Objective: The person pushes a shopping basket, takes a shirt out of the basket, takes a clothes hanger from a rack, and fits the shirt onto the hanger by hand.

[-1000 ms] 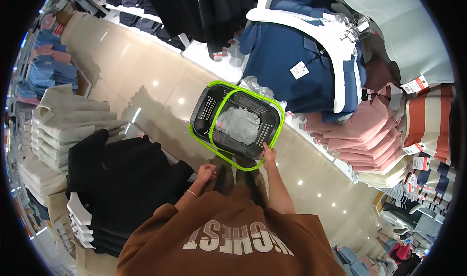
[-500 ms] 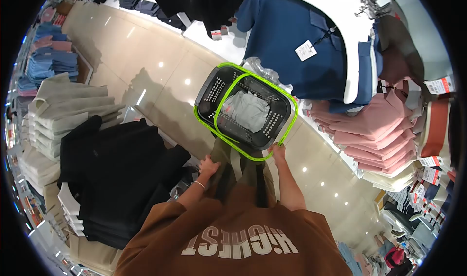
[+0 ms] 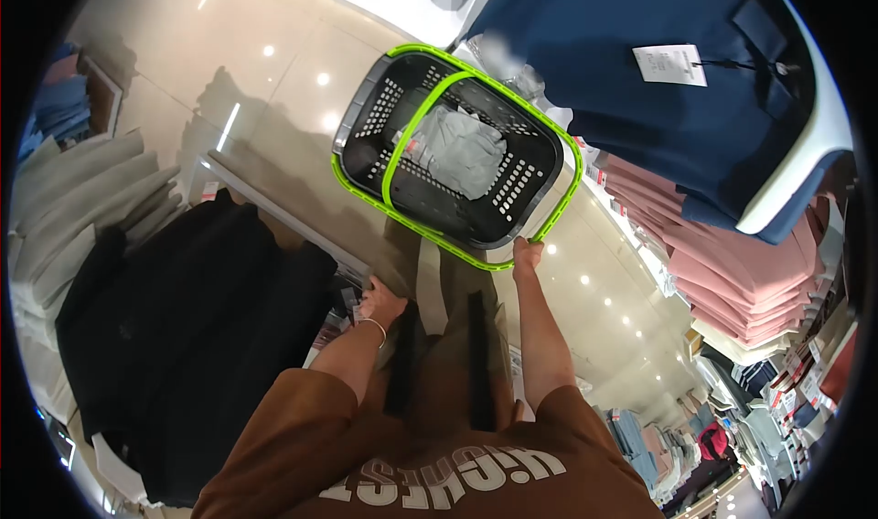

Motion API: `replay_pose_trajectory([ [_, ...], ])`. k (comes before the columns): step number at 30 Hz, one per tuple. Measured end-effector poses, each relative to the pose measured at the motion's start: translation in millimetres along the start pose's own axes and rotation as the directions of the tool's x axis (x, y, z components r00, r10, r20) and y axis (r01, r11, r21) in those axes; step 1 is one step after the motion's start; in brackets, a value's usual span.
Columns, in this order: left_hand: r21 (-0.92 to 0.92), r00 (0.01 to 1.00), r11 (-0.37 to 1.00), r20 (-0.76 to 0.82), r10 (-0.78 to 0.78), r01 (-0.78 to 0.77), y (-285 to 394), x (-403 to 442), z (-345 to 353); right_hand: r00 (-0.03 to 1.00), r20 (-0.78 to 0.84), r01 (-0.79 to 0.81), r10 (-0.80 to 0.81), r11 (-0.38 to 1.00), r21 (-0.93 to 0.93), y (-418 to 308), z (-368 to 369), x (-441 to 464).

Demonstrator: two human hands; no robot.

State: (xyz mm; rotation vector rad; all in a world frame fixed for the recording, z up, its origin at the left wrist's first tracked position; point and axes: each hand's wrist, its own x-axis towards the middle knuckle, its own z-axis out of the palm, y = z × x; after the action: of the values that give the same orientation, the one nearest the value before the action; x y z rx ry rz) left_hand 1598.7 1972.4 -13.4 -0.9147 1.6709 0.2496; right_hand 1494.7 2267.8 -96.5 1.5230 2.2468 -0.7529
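Observation:
My right hand (image 3: 527, 256) is closed around the lime-green handle of a dark grey shopping basket (image 3: 361, 121), at its near right corner. The basket hangs tilted in front of my legs. Inside lies a crumpled light grey garment (image 3: 466, 149) with a red-and-white tag. A second green handle arm crosses over the basket's opening. My left hand (image 3: 382, 301), with a thin bracelet at its wrist, hangs low beside my leg, near the edge of the left display. Its fingers are loosely bent and apart, with nothing visible in them.
At left are a black garment (image 3: 197, 336) and stacked pale grey garments (image 3: 87, 199). At right, a navy shirt (image 3: 631, 89) on a white hanger stands close to the basket, above folded pink garments (image 3: 745, 263). A shiny tiled floor (image 3: 283, 89) runs between the displays.
The basket and right hand have shifted upward in view, and the basket looks larger. The navy shirt and pink stack are nearer. My left hand has moved slightly left.

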Motion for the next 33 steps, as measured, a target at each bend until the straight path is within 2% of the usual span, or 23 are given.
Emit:
replay_pose_trajectory([
  [2,-0.11,0.999,0.993,0.005,0.046,-0.045,6,10,0,0.995,-0.078,0.059,-0.056,0.997,0.04,4,14,4],
  [3,-0.12,1.0,0.992,-0.004,0.03,-0.031,13,10,-1,0.997,-0.07,0.019,-0.017,1.0,0.017,-8,12,-1],
  [6,-0.154,0.999,0.988,-0.023,-0.032,0.028,28,6,-8,0.964,-0.233,0.094,-0.131,0.982,-0.164,-47,0,-37],
  [7,-0.174,0.998,0.983,-0.025,-0.061,0.056,33,6,-10,0.914,-0.281,0.259,-0.294,0.953,-0.154,-53,-5,-44],
  [9,-0.194,0.994,0.977,-0.044,-0.103,0.093,40,5,-10,0.729,-0.367,0.567,-0.578,0.81,-0.149,-60,-12,-56],
  [12,-0.181,0.989,0.977,-0.078,-0.128,0.113,49,2,-7,0.605,-0.334,0.744,-0.723,0.663,-0.088,-84,-19,-68],
  [16,-0.172,0.987,0.978,-0.083,-0.136,0.12,55,2,-4,0.594,-0.223,0.8,-0.773,0.595,0.068,-102,11,-53],
  [20,-0.17,0.986,0.979,-0.102,-0.132,0.113,56,3,-1,0.524,-0.062,0.852,-0.85,0.521,0.053,-102,72,-8],
  [22,-0.158,0.985,0.981,-0.114,-0.127,0.109,54,4,1,0.574,0.148,0.812,-0.806,0.583,0.03,-99,109,24],
  [23,-0.154,0.985,0.983,-0.118,-0.123,0.104,56,4,2,0.628,0.241,0.766,-0.74,0.642,-0.028,-95,130,43],
  [26,-0.126,0.984,0.986,-0.126,-0.124,0.108,63,3,1,0.683,0.512,0.675,-0.521,0.718,-0.17,-88,174,86],
  [29,-0.111,0.984,0.987,-0.123,-0.128,0.115,71,4,1,0.721,0.536,0.66,-0.439,0.671,-0.338,-107,197,102],
  [32,-0.103,0.984,0.984,-0.095,-0.152,0.143,77,6,-1,0.669,0.643,0.708,-0.373,0.583,-0.398,-132,215,116],
  [33,-0.098,0.984,0.986,-0.103,-0.145,0.135,77,7,-1,0.689,0.658,0.674,-0.305,0.604,-0.426,-139,223,119],
])
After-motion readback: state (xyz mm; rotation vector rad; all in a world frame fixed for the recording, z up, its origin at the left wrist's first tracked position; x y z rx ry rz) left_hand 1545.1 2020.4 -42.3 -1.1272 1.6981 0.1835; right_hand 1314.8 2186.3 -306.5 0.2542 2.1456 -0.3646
